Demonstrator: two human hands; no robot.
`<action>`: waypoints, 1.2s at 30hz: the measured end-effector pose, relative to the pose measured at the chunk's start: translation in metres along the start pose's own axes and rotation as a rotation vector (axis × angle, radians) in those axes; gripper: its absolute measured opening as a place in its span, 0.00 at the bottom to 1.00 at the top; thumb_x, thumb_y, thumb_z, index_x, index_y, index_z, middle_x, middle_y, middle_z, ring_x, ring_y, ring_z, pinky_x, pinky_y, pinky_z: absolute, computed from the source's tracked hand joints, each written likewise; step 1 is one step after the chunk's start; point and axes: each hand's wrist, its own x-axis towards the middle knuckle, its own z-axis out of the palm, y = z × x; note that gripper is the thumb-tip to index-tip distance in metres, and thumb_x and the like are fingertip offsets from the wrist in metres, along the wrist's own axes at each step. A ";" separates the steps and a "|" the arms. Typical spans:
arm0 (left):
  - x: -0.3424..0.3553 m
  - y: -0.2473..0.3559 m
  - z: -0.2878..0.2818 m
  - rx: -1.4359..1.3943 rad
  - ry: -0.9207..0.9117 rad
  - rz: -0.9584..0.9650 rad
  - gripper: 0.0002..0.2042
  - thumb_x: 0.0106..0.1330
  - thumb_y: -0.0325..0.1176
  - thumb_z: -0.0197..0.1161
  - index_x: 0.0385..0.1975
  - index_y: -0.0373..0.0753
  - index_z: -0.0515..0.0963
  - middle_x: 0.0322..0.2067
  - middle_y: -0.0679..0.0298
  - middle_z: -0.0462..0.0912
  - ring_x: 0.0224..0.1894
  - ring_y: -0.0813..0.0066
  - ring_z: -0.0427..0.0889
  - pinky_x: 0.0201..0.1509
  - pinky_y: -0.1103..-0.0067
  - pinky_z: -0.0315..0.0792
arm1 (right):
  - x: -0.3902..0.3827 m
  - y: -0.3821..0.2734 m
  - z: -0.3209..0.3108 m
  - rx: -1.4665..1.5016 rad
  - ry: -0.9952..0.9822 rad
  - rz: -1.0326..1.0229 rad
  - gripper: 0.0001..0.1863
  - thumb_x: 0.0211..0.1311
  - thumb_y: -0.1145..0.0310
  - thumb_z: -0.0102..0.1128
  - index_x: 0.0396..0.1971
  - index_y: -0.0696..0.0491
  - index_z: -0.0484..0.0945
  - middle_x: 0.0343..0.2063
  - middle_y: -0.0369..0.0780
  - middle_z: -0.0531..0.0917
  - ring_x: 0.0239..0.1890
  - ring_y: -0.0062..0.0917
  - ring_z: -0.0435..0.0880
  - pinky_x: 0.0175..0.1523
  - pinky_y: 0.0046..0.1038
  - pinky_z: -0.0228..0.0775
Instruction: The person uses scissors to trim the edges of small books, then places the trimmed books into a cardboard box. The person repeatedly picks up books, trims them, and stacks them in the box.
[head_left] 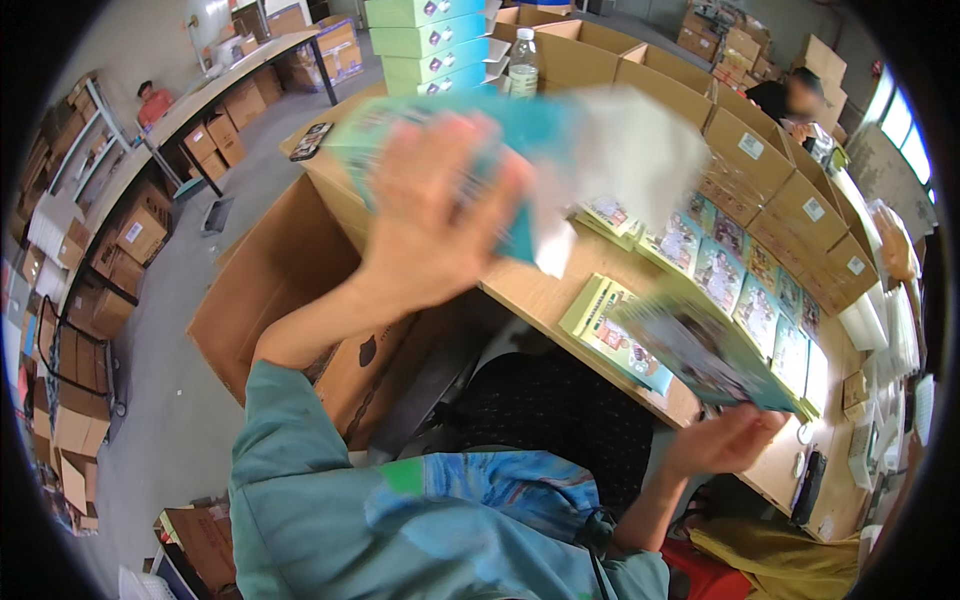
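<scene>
though near, bottle (523, 65) and green cartons (428, 42) behind box (545, 125) in left hand (440, 210)

In front of me, the pale wooden table (543, 292) bears a stack of green boxes (428, 42), a clear bottle (523, 66) and, near its left corner, a phone (311, 141); open cardboard cartons (742, 150) line its far side, rows of illustrated packs (719, 274) before them, a small pile (612, 325) at my edge
</scene>
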 end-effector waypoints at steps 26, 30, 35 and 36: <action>0.053 0.022 -0.020 -1.512 -0.449 -0.962 0.63 0.61 0.55 0.77 0.81 0.34 0.35 0.76 0.43 0.54 0.77 0.53 0.58 0.79 0.62 0.53 | -0.035 -0.055 0.107 0.212 -0.689 -0.398 0.63 0.42 0.64 0.89 0.78 0.44 0.56 0.73 0.62 0.59 0.71 0.64 0.67 0.67 0.56 0.73; 0.032 0.029 -0.016 -1.202 -0.520 -0.451 0.67 0.59 0.68 0.71 0.81 0.37 0.28 0.80 0.38 0.27 0.83 0.45 0.30 0.82 0.54 0.41 | -0.039 -0.045 0.096 0.059 -0.671 -0.355 0.66 0.43 0.65 0.89 0.78 0.61 0.50 0.74 0.57 0.60 0.69 0.55 0.72 0.71 0.48 0.66; -0.010 0.065 -0.028 -1.347 -0.472 -0.652 0.70 0.57 0.68 0.72 0.80 0.36 0.24 0.80 0.42 0.22 0.83 0.46 0.27 0.83 0.56 0.30 | -0.043 -0.028 0.096 0.124 -0.373 -0.169 0.65 0.48 0.72 0.84 0.79 0.60 0.43 0.70 0.52 0.63 0.71 0.46 0.68 0.72 0.46 0.61; -0.011 0.073 -0.026 -1.466 -0.424 -0.662 0.72 0.55 0.63 0.77 0.80 0.36 0.22 0.81 0.43 0.24 0.84 0.49 0.27 0.84 0.57 0.30 | -0.047 -0.029 0.096 0.113 -0.398 -0.257 0.65 0.48 0.73 0.83 0.79 0.60 0.42 0.69 0.53 0.63 0.70 0.46 0.67 0.72 0.47 0.60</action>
